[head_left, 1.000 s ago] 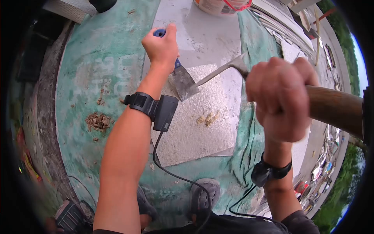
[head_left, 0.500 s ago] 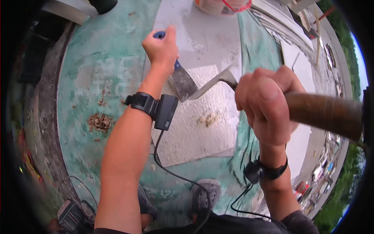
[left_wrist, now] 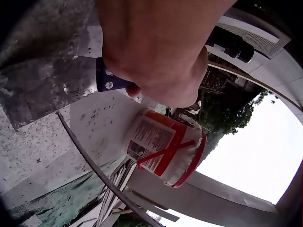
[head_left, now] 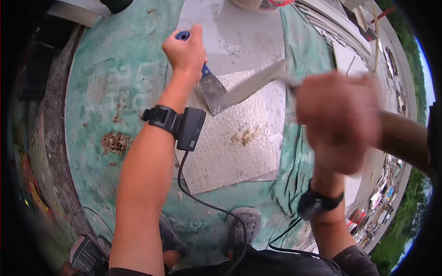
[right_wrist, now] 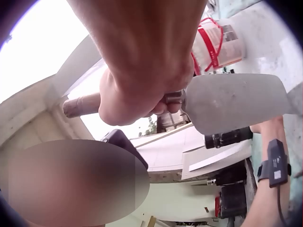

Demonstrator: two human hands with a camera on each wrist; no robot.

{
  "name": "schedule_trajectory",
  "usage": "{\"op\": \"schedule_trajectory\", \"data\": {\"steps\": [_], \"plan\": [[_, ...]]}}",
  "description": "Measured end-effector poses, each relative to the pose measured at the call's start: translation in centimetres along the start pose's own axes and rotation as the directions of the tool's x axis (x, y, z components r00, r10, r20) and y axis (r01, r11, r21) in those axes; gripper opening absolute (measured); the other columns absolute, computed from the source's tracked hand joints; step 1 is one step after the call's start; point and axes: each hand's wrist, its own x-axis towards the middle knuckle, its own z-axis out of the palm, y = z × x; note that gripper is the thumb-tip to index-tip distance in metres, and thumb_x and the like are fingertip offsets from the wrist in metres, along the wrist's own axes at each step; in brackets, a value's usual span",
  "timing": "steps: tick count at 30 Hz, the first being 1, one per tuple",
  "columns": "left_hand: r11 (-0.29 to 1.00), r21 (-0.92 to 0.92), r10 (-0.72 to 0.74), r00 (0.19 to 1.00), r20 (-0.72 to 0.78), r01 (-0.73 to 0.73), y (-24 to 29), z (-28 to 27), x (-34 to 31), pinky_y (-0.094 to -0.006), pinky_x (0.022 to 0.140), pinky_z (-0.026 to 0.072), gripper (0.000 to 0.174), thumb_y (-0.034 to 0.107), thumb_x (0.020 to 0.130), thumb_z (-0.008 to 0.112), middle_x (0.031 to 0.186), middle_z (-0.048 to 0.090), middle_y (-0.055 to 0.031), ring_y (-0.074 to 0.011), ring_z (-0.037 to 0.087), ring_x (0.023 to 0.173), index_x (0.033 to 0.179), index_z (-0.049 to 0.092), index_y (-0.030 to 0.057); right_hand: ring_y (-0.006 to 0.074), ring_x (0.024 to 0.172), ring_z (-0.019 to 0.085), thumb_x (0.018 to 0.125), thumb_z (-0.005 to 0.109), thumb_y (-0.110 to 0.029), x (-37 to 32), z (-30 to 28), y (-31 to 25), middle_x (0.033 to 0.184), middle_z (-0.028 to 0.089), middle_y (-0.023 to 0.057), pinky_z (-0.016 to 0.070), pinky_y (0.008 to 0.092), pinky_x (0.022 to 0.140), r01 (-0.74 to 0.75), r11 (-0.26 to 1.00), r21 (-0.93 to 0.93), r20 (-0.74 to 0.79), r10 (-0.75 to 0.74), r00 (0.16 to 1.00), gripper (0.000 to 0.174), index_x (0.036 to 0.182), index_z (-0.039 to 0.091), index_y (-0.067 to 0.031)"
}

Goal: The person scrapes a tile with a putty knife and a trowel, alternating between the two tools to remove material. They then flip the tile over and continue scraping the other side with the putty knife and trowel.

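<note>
My left hand [head_left: 185,53] grips the blue handle of a scraper, its flat metal blade [head_left: 212,94] slanting down over a rough, pale board [head_left: 221,161]. My right hand [head_left: 338,122], blurred, has its fingers round a tool with a thick wooden handle [head_left: 403,135]. That tool's metal blade [head_left: 253,85] reaches left to the scraper blade, and its tip overlaps the scraper's edge. In the right wrist view the tool blade [right_wrist: 236,101] looks broad and rounded. The left wrist view shows it as a thin strip [left_wrist: 90,163] near the scraper blade [left_wrist: 47,85]. Yellowish crumbs [head_left: 245,136] lie on the board.
A smooth grey sheet [head_left: 230,27] lies under the rough board, on green cloth [head_left: 106,60]. A white bucket with red trim [left_wrist: 165,146] stands beyond. Brown scrapings [head_left: 115,142] sit left; pale strips [head_left: 322,27] and debris lie right. A cable [head_left: 207,204] hangs from the left wrist.
My right hand with its tool moved left and then back right, the blade turning as it went. My left hand and scraper shifted slightly left and up in the view.
</note>
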Motion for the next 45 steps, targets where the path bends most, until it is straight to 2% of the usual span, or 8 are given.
{"op": "schedule_trajectory", "data": {"steps": [10,15,17,18,23,36,41,45], "plan": [[1.0,0.0,0.009,1.0,0.011,-0.009,0.4,0.1,0.3,-0.0324,0.039,0.0392,0.029,0.016,0.095,0.072,0.058,0.052,-0.0039,-0.0133,0.046,0.04,0.079,0.051,0.0027,0.0105,0.054,0.045,0.109,0.039,-0.023,-0.6,0.0,0.4,0.07,0.049,0.0011,0.0412,0.0278,0.053,-0.208,0.977,-0.045,0.006,0.208,0.978,0.03,0.081,0.043,-0.0125],[1.0,0.005,0.026,0.999,0.018,-0.026,0.3,0.1,0.0,-0.0324,0.039,0.0394,0.028,0.016,0.095,0.072,0.057,0.052,-0.0036,-0.0133,0.046,0.04,0.08,0.052,0.003,0.0115,0.049,0.039,0.107,0.038,-0.018,2.5,-1.8,-2.2,0.064,0.045,0.0002,0.0371,0.0308,0.046,0.103,0.982,0.156,0.152,-0.127,0.98,0.028,0.079,0.042,-0.0134],[0.999,-0.006,0.043,0.999,0.025,-0.043,0.4,0.3,0.2,-0.0324,0.039,0.0393,0.028,0.015,0.095,0.072,0.057,0.052,-0.0034,-0.0133,0.046,0.04,0.08,0.052,0.003,0.0118,0.046,0.035,0.105,0.044,-0.017,-0.1,-1.9,0.6,0.061,0.042,-0.0008,0.0368,0.0303,0.046,0.121,0.952,-0.282,0.119,-0.091,0.989,0.026,0.08,0.042,-0.0129],[0.999,0.003,0.044,0.998,0.033,-0.044,0.2,0.2,0.2,-0.0321,0.039,0.0394,0.028,0.015,0.095,0.073,0.057,0.052,-0.0036,-0.0132,0.047,0.04,0.081,0.052,0.0028,0.0128,0.045,0.035,0.104,0.049,-0.015,-0.8,0.8,1.3,0.06,0.041,-0.001,0.0371,0.0302,0.046,-0.193,0.976,-0.106,-0.129,0.179,0.975,0.025,0.08,0.043,-0.0122],[0.999,0.022,0.034,0.999,0.033,-0.035,0.0,0.2,0.2,-0.0313,0.039,0.0403,0.028,0.015,0.094,0.073,0.058,0.053,-0.0039,-0.0129,0.048,0.04,0.082,0.053,0.0028,0.0094,0.052,0.041,0.108,0.033,-0.02,1.8,-1.1,-1.6,0.068,0.046,-0.0021,0.0406,0.029,0.051,0.091,0.972,0.218,0.109,-0.116,0.987,0.026,0.086,0.045,-0.0132],[0.999,0.015,0.042,0.999,0.029,-0.043,0.4,0.4,0.3,-0.0312,0.04,0.0416,0.03,0.015,0.094,0.073,0.057,0.052,-0.0032,-0.0127,0.049,0.04,0.078,0.051,0.0033,0.0122,0.045,0.035,0.102,0.052,-0.013,-0.6,1.0,-0.1,0.058,0.04,-0.0007,0.0367,0.0319,0.047,-0.146,0.961,-0.234,-0.1,0.125,0.987,0.026,0.079,0.039,-0.0123],[0.999,0.017,0.047,0.998,0.037,-0.048,-0.1,-0.2,-0.1,-0.0314,0.04,0.0418,0.03,0.014,0.094,0.073,0.057,0.053,-0.0036,-0.0126,0.049,0.041,0.077,0.052,0.0033,0.0098,0.052,0.042,0.107,0.038,-0.023,0.3,0.3,-2.0,0.066,0.048,-0.0016,0.0416,0.0294,0.05,0.047,0.984,0.171,-0.011,-0.046,0.999,0.027,0.083,0.041,-0.0115],[0.997,0.017,0.076,0.997,0.02,-0.077,0.8,0.3,0.7,-0.0315,0.039,0.0414,0.029,0.014,0.093,0.074,0.057,0.053,-0.0042,-0.013,0.049,0.04,0.078,0.051,0.0029,0.0118,0.052,0.041,0.105,0.044,-0.022,0.0,-0.5,-0.2,0.064,0.044,-0.0005,0.041,0.0311,0.05,-0.173,0.963,-0.206,0.017,0.181,0.983,0.023,0.084,0.041,-0.0117]]}}
